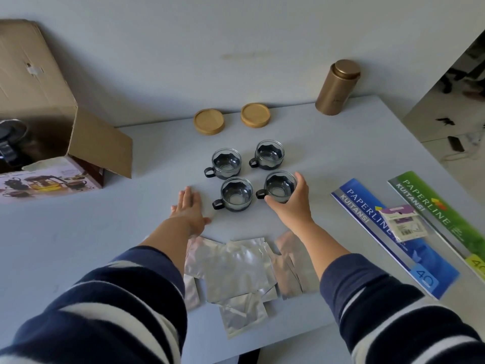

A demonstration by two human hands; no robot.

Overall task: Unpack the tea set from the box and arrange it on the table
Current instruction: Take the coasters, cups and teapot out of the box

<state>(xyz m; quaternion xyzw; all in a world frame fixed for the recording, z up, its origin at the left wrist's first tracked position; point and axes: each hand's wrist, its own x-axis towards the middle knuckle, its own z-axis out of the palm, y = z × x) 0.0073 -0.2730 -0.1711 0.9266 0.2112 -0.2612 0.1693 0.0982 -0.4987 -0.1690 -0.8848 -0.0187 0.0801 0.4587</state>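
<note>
one cup [279, 187] sits between right hand [294, 203] fingers.

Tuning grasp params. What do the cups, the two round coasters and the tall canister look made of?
Cups: clear glass bowls, see-through with glare, seated in dark holders with loop handles, likely plastic, matte.
Coasters: pale wood or bamboo, matte, with a raised rim.
Canister: probably metal, brushed gold-bronze sheen with soft highlights and a lid of the same finish.

Plain pale wall [236, 35], light grey table [65, 232], tiled floor [446, 106] at right
</note>
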